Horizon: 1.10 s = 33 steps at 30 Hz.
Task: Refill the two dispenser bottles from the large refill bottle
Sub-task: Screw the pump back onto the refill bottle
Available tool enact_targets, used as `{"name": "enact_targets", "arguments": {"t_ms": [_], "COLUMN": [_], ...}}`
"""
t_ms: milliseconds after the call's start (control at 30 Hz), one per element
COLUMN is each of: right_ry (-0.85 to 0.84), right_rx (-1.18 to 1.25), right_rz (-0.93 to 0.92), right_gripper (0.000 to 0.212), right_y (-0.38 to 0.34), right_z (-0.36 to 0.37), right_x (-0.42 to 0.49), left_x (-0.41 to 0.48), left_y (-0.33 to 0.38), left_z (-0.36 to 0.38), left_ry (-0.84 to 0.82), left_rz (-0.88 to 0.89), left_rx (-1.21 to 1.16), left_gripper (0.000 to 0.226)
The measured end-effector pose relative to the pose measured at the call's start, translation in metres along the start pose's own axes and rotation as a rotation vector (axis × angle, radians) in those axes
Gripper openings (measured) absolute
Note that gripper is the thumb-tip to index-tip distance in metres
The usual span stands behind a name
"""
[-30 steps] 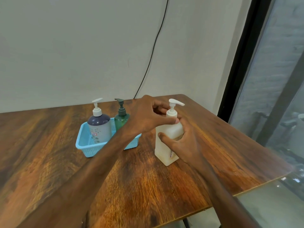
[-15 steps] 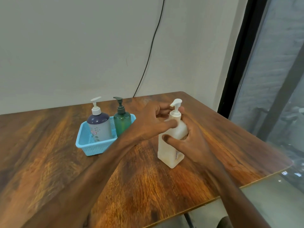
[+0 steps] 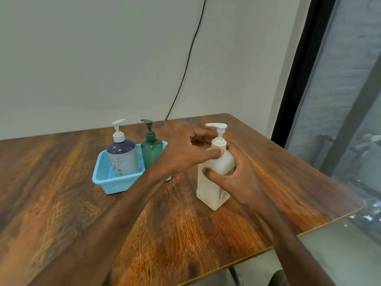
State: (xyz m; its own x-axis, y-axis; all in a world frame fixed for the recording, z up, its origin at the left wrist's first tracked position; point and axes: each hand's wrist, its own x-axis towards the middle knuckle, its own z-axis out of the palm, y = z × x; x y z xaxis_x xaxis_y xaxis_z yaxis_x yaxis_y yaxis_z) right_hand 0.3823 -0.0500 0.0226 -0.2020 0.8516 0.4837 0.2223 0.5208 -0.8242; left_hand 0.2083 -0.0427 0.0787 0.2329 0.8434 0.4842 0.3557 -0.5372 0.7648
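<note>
- Head view: the left hand pinches the white pump collar of the large refill bottle, thumb in front and fingers curled behind.
- The right hand grips the bottle's body, thumb across the near face. The bottle stands upright on the worktop.
- The step in hand appears to be unscrewing the pump. Brace the body down against the worktop, turn only the collar, then lift the pump straight up so its tube comes clear without dripping.
- To the left, apart from the refill bottle, the grey-purple dispenser bottle and the green dispenser bottle stand upright in a blue basket. Both have their pumps on and will need opening too.
</note>
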Motion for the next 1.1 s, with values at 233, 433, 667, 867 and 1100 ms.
{"name": "enact_targets", "arguments": {"t_ms": [233,433,667,867,1100], "right_ry": [0.002,0.004,0.007,-0.004,0.005], "right_rx": [0.041,0.025,0.076,0.085,0.046], "right_rz": [0.001,0.045,0.023,0.004,0.057], "right_gripper": [0.076,0.067,0.064,0.072,0.054], "right_y": [-0.002,0.001,-0.001,-0.003,0.0], "right_z": [0.001,0.0,-0.001,0.0,-0.001], "right_x": [-0.002,0.0,-0.002,-0.002,-0.001], "left_x": [-0.004,-0.013,-0.005,-0.004,-0.01], "left_y": [0.0,-0.001,-0.001,-0.001,0.004], "left_z": [0.023,0.03,0.016,0.016,0.027], "left_ry": [0.043,0.256,0.167,0.026,0.204], "left_rz": [-0.032,0.016,-0.026,-0.016,-0.036], "left_rx": [-0.093,0.073,-0.027,-0.037,0.118], "left_gripper": [0.029,0.038,0.043,0.044,0.053]}}
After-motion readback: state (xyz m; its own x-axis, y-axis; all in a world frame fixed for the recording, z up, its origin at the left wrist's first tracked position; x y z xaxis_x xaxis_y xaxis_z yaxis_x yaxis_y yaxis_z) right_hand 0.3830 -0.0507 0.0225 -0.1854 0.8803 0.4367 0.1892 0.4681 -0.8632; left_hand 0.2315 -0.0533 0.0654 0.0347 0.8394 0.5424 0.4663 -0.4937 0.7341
